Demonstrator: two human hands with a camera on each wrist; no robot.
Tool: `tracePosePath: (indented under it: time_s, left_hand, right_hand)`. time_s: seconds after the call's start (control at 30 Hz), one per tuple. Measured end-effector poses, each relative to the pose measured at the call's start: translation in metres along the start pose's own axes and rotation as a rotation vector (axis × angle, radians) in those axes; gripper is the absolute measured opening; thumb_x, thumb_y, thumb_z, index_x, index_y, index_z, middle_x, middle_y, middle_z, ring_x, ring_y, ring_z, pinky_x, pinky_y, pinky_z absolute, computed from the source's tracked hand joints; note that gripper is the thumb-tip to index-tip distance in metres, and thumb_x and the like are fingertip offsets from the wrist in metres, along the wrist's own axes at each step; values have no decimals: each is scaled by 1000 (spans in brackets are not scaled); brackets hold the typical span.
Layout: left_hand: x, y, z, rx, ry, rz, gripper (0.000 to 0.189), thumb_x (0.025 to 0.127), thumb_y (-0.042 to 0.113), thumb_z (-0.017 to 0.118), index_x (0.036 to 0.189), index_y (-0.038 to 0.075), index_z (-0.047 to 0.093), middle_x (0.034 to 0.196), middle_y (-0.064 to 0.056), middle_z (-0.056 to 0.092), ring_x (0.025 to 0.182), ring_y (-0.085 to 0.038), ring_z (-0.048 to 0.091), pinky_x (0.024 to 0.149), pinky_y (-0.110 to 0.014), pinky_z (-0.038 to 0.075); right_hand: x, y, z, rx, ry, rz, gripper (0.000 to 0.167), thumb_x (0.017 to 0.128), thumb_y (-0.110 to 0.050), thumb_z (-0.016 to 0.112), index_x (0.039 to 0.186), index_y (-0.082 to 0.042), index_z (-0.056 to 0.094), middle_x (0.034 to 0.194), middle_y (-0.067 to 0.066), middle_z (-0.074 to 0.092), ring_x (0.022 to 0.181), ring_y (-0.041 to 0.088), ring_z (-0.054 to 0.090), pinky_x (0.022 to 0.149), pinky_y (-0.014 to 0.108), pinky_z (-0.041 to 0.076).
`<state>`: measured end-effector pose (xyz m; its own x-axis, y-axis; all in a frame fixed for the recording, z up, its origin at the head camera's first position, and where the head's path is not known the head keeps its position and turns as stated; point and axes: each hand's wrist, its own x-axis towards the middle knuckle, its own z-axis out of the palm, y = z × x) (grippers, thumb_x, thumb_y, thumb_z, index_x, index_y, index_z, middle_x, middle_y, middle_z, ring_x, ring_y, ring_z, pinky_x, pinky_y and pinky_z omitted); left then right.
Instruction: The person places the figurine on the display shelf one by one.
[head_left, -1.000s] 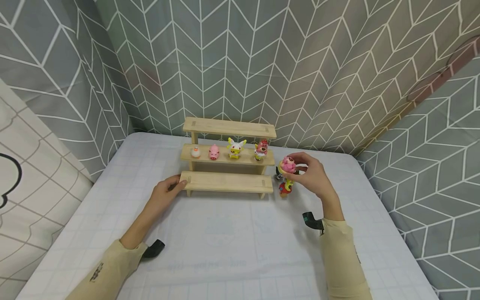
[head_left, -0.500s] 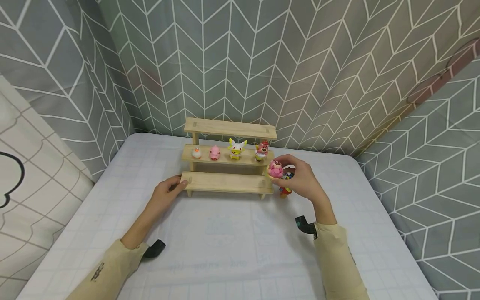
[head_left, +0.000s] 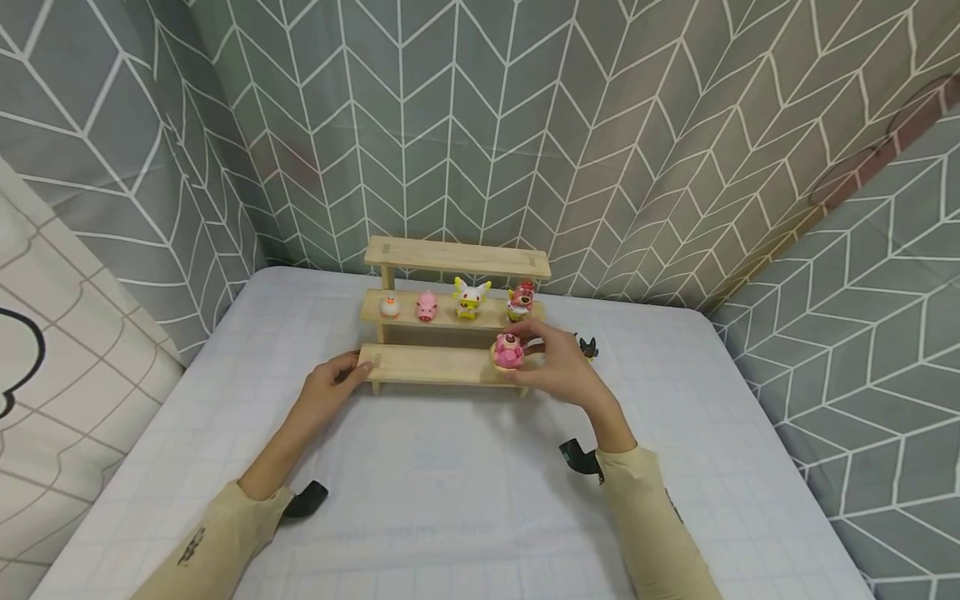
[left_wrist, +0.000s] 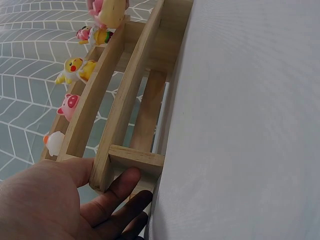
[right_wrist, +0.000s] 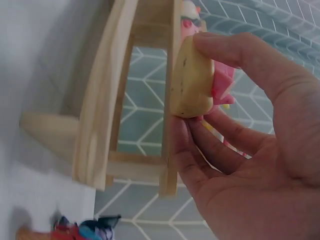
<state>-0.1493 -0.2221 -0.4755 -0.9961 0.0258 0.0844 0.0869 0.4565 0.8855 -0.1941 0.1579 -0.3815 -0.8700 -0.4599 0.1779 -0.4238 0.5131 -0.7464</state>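
Observation:
My right hand [head_left: 561, 364] pinches a pink bear figurine [head_left: 509, 352] by its sides, close over the right part of the lowest board of a three-step wooden display shelf [head_left: 435, 363]. In the right wrist view, the figurine's pale yellow round base [right_wrist: 192, 82] faces the camera, between thumb and fingers. At the lowest board's left end, my left hand [head_left: 330, 390] grips the wood. The left wrist view has its thumb [left_wrist: 79, 170] on the upper side and its fingers curled beneath, beside the shelf's leg [left_wrist: 136, 155].
On the middle board stand a white bird figurine [head_left: 390, 307], a pink pig [head_left: 427, 306], a yellow figurine in a white eared hood [head_left: 470, 298] and a red-hatted pink figurine [head_left: 520, 300]. A dark-eared figurine [head_left: 588, 347] is right of the shelf, partly behind my right hand. A patterned curtain [head_left: 465, 125] hangs behind.
My right hand has carried the pink bear figurine left, from beside the shelf to over the lowest board's right part. My left hand has stayed on the board's left end.

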Motion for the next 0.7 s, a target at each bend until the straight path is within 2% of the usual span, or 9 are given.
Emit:
tracePosePath:
  time_s: [0.2, 0.4, 0.57, 0.7]
  left_hand:
    - [0, -1, -1, -1, 3, 3, 41, 109, 36, 60, 113, -3, 70, 153, -28, 54, 148, -44, 44, 122, -59, 35]
    - [0, -1, -1, -8, -3, -4, 41, 108, 36, 61, 117, -2, 70, 153, -27, 54, 148, -43, 45, 122, -59, 35]
    - [0, 0, -1, -5, -11, -4, 42, 109, 38, 60, 116, -2, 70, 153, -27, 54, 149, -43, 44, 123, -59, 34]
    - [0, 0, -1, -7, -14, -7, 44, 109, 39, 59, 124, -2, 70, 153, -26, 55, 149, -42, 45, 123, -58, 34]
  right_hand:
    - [6, -10, 19, -20, 5, -37, 59, 76, -11, 94, 129, -8, 68, 122, 7, 73, 109, 26, 71, 101, 46, 58]
    - [15, -18, 35, -16, -8, -98, 59, 76, -9, 93, 129, -4, 68, 123, 9, 73, 108, 27, 71, 98, 45, 59]
    - [22, -26, 53, -43, -27, -126, 59, 76, -12, 93, 128, -6, 68, 121, 6, 73, 109, 22, 69, 97, 40, 60]
    - [30, -32, 67, -53, -29, -142, 59, 75, -12, 94, 128, -7, 68, 120, 5, 73, 109, 21, 69, 96, 39, 60]
